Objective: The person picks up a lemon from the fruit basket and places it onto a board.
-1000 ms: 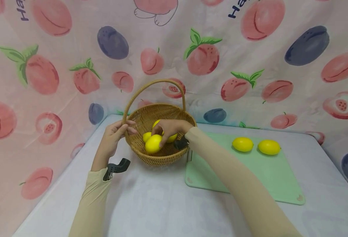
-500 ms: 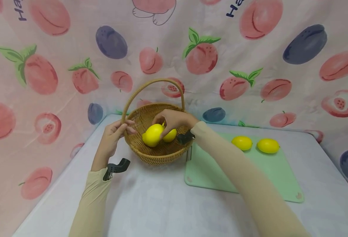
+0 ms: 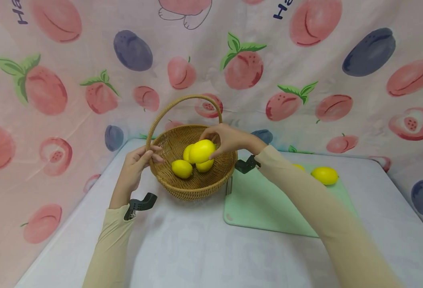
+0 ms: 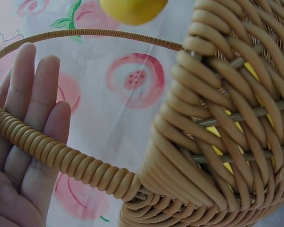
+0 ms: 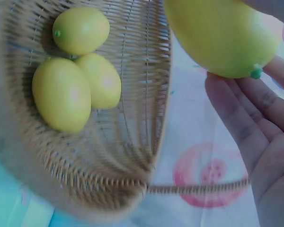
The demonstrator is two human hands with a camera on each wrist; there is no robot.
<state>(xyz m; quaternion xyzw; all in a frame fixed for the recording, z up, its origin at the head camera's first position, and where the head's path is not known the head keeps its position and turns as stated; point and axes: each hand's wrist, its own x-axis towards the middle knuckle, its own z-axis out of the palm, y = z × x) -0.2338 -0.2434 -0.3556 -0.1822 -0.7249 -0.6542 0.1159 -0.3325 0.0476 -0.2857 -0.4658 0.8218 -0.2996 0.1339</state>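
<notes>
A yellow lemon (image 3: 202, 151) is held between the thumb and fingers of my right hand (image 3: 231, 138), above the wicker basket (image 3: 193, 195). Inside the basket lie three more lemons, one at the front left (image 3: 182, 169) and two partly behind the held one; all three show plainly in the right wrist view. My left hand (image 3: 134, 166) holds the left side of the arched basket handle (image 3: 193, 96), thumb on one side and fingers on the other. In the left wrist view the wrapped handle (image 4: 75, 165) crosses the fingers, and yellow shows through the weave.
To the right of the basket lies a pale green cutting board (image 3: 262, 208). Two lemons are on its far part: one in view (image 3: 324, 175), the other (image 3: 298, 166) mostly behind my right sleeve. A fruit-print cloth (image 3: 204, 60) hangs behind the white table.
My right hand has lifted a lemon from among those in the basket and moved up and to the right with it. My left hand stays on the handle.
</notes>
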